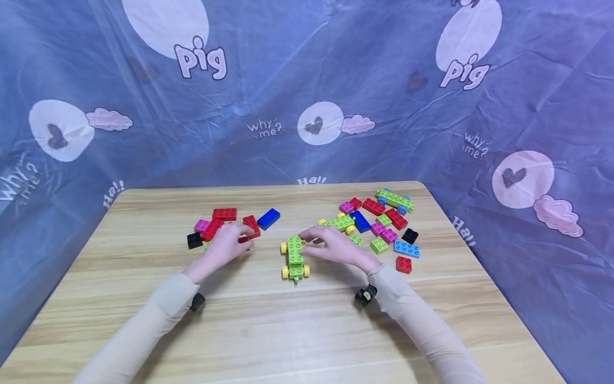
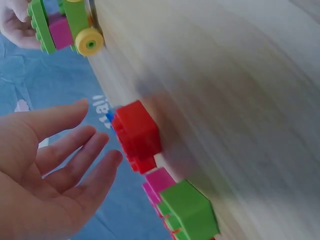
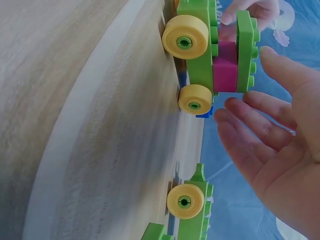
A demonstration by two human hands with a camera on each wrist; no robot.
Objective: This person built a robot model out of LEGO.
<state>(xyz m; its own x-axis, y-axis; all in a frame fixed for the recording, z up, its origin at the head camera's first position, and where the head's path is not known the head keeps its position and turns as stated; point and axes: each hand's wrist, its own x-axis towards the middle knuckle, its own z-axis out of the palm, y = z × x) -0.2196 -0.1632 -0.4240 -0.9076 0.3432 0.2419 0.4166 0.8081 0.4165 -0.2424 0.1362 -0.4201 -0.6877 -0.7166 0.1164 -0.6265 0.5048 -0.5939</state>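
A toy car base (image 1: 295, 271) with yellow wheels stands mid-table, bearing a magenta brick (image 3: 225, 67) topped by a green brick (image 3: 245, 52). Beside its right edge is my right hand (image 1: 331, 244), fingers loosely bent and spread; the right wrist view shows its fingertips close to the green brick, contact unclear. My left hand (image 1: 226, 245) hovers over the left brick group, gripping nothing. Its fingers are relaxed and apart from a red brick (image 2: 137, 127) in the left wrist view. A magenta brick (image 2: 159, 181) and a green brick (image 2: 187, 207) lie nearby.
A blue brick (image 1: 268, 218) and a black brick (image 1: 194, 240) lie around the left group. Right of the car are a second yellow-wheeled base (image 1: 341, 223), a blue-wheeled base (image 1: 394, 200), a light blue brick (image 1: 406, 248) and several loose bricks. A printed curtain hangs behind the table.
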